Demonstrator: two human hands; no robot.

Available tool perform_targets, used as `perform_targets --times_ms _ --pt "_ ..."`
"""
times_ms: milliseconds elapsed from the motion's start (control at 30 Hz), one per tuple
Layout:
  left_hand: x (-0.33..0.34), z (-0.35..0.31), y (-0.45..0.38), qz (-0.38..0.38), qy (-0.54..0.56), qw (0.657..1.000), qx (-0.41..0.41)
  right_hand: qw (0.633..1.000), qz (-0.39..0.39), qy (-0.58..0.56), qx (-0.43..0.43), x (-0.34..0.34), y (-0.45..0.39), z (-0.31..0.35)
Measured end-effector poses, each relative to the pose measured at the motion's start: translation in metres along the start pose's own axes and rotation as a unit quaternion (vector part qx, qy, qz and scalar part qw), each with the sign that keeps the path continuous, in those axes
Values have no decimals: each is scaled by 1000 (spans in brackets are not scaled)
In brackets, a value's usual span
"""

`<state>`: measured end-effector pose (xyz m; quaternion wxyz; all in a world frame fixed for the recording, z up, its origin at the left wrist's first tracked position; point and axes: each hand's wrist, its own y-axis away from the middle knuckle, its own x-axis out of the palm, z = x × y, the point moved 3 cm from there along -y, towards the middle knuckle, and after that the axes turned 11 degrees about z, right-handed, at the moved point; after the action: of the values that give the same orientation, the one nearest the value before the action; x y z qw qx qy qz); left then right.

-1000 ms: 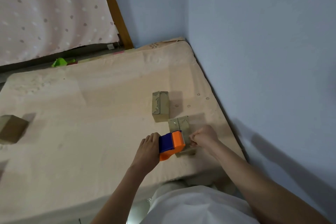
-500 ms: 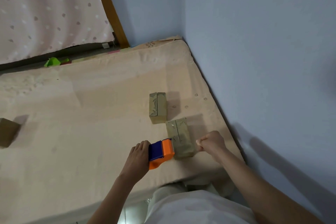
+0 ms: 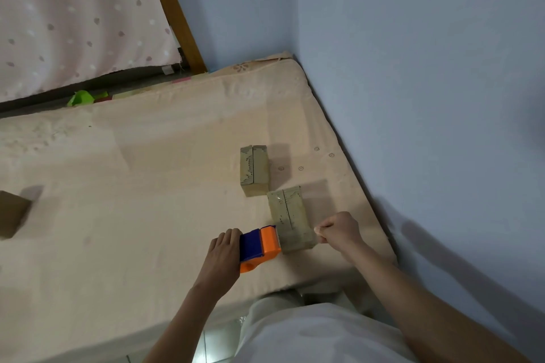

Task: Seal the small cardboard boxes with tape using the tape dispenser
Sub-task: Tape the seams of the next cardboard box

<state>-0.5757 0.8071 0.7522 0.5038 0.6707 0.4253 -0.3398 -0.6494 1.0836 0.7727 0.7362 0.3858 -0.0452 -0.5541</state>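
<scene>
A small cardboard box [image 3: 287, 211] lies near the mattress's right edge, its top seam running away from me. My left hand [image 3: 223, 256] grips the orange and blue tape dispenser [image 3: 259, 247], whose toothed end sits against the box's near left corner. My right hand [image 3: 339, 231] is curled in a fist at the box's near right corner and seems to pinch a tape end, too thin to see clearly. A second small box [image 3: 254, 169] stands just behind, its top seam also visible.
A third brown box [image 3: 11, 216] sits at the far left of the beige mattress [image 3: 132, 200]. Blue walls close the right side and back corner. A green object [image 3: 85, 97] lies in the gap behind the mattress, below a dotted pink cloth.
The dispenser slid left off the box top to its near left corner. My right hand moved right, from the box's near edge to its right corner.
</scene>
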Motion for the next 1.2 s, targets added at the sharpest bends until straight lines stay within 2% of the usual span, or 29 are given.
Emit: perform_targets --times_ms 500,700,1200 --pt "11 2 -4 6 -15 1000 7 999 6 29 20 6 -7 -7" --pt "19 4 -10 -2 -50 999 2 998 8 65 25 10 -12 -6" --pt "17 0 -16 37 -97 994 -13 986 4 162 47 29 -19 -6"
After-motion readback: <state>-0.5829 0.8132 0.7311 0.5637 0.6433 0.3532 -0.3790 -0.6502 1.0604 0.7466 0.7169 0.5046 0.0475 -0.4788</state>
